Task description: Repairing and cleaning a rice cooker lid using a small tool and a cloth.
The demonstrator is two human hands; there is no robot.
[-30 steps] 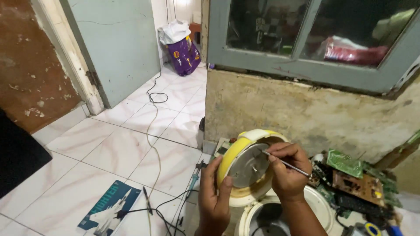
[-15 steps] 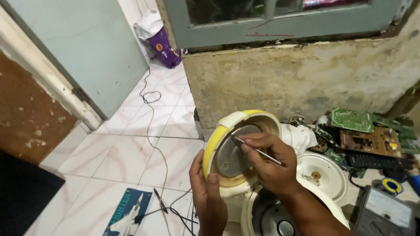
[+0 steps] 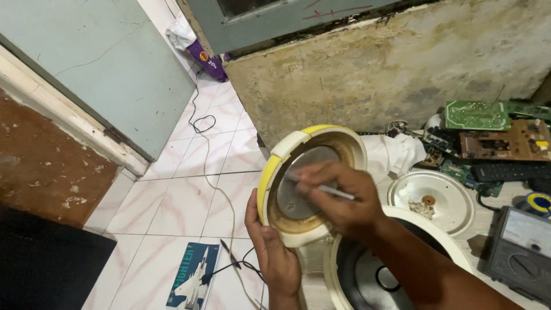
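My left hand grips the lower rim of a round cream and yellow cooker lid, held on edge with its metal inner plate facing me. My right hand is blurred in front of that plate and pinches a thin metal tool, whose tip lies against the plate. Below my right forearm sits the open cooker body with its dark inside showing.
A white round dish with bits in it lies to the right. Circuit boards, a remote and a grey meter lie further right. A white cable runs over the tiled floor; a booklet with a jet picture lies below.
The view has swung down and to the right, so the lid sits more central. My right hand has shifted a little across the inner plate with the tool; my left hand keeps its grip.
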